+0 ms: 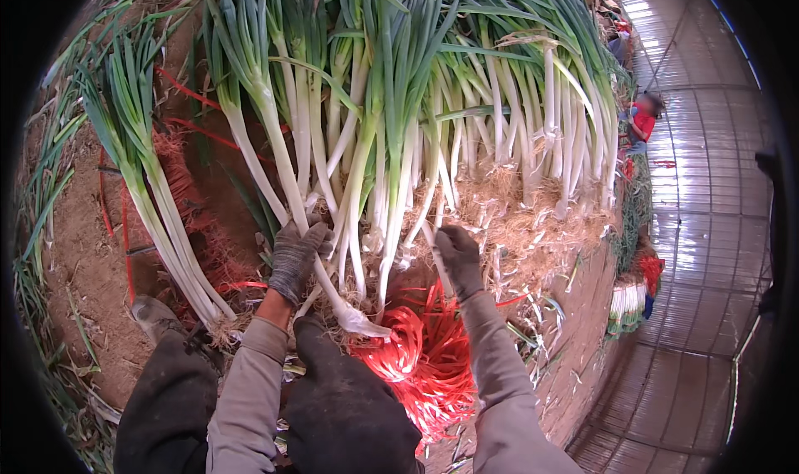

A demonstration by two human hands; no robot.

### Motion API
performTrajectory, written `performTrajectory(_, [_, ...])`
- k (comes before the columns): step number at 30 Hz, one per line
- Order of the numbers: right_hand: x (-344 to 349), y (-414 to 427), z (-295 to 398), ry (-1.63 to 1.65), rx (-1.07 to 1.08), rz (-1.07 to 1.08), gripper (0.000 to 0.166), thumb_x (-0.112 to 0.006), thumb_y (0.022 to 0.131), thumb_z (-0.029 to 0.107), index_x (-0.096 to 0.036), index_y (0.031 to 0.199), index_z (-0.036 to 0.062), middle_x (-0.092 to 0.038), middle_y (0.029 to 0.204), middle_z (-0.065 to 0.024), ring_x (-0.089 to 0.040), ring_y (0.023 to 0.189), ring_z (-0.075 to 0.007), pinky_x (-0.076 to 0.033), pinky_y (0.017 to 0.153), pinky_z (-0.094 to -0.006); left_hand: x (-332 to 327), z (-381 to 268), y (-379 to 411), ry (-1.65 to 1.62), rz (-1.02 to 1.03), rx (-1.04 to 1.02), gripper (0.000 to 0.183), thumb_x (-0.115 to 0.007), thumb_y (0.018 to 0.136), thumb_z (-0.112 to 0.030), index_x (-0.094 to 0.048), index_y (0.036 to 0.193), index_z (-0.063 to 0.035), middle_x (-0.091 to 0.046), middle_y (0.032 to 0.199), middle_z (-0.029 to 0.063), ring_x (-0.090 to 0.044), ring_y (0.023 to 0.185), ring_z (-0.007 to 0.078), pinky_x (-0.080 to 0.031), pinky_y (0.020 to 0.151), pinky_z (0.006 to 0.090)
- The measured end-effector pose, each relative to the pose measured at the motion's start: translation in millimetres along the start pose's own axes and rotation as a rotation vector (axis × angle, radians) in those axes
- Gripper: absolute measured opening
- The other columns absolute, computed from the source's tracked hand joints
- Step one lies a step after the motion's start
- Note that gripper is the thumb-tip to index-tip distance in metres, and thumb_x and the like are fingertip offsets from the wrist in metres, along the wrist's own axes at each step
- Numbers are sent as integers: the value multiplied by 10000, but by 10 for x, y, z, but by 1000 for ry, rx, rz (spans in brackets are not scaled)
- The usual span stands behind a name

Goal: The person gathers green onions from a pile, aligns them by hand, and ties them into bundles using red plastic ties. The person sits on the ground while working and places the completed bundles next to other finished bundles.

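My left hand (298, 258), in a grey knit glove, grips the white shank of a long Welsh onion (274, 127). Its pale root end (356, 320) slants down to the right over my knee. My right hand (459, 258), also gloved, has its fingers curled against a pale strip (441, 258), either peel or a thin stalk. More Welsh onions (393, 155) lie close beyond both hands, roots towards me and green leaves away. Below and between the hands is a heap of red plastic tie strips (431, 361).
A separate small group of Welsh onions (171, 237) lies at left beside my shoe (153, 315). Red netting (193, 224) and red straps (200, 130) are on the soil. Dense rooted onions (555, 130) stretch right. A person in red (643, 121) is far right, near a tied bundle (627, 308).
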State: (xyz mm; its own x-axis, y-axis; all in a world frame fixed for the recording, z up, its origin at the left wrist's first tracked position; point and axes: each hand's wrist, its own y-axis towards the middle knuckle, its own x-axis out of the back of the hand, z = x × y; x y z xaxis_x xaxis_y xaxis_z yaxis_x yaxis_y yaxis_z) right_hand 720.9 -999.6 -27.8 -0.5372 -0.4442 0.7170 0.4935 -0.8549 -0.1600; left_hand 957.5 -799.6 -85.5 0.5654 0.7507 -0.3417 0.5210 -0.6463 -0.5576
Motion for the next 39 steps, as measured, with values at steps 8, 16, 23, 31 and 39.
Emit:
performTrajectory(8, [-1295, 224, -104, -292, -118, 166, 678, -615, 868, 444, -488, 1362, -2, -571, 1278, -294, -556, 1188, -427, -434, 1043, -430, -89, 135, 30, 42, 54, 4, 244, -690, 850, -213, -652, 1002, -26, -654, 789, 23, -607, 661, 97, -503, 593, 242])
performTrajectory(16, [-1014, 471, 29, -279, 110, 27, 192, -491, 951, 196, -553, 843, 49, -576, 769, -167, -608, 700, -268, -546, 604, -366, 43, 269, 110, 61, 64, -10, 304, -680, 898, -182, -619, 1109, 28, -677, 866, 67, -649, 696, 140, -544, 623, 269])
performTrajectory(23, [159, 862, -218, -768, -50, -600, 371, -599, 923, 297, -583, 1206, 58, -657, 1072, -168, -647, 990, -315, -532, 839, -386, 19, 202, 77, 201, 67, 8, 321, -695, 821, -277, -678, 1010, -18, -665, 850, 25, -614, 735, 116, -513, 667, 280])
performTrajectory(31, [-1063, 394, 169, -338, -203, 185, 571, -703, 846, 462, -627, 1161, -8, -684, 1112, -228, -667, 1043, -353, -518, 922, -395, 28, 242, 39, -2, 37, 44, 353, -691, 900, -160, -581, 1180, 24, -695, 902, 98, -686, 734, 167, -589, 668, 260])
performTrajectory(39, [-1359, 241, 512, -296, -98, 193, 549, -617, 905, 495, -619, 1164, 11, -683, 1078, -209, -665, 1010, -344, -512, 914, -430, 54, 220, 68, 24, 25, 69, 394, -714, 880, -169, -592, 1194, 37, -694, 938, 104, -682, 796, 163, -580, 727, 268])
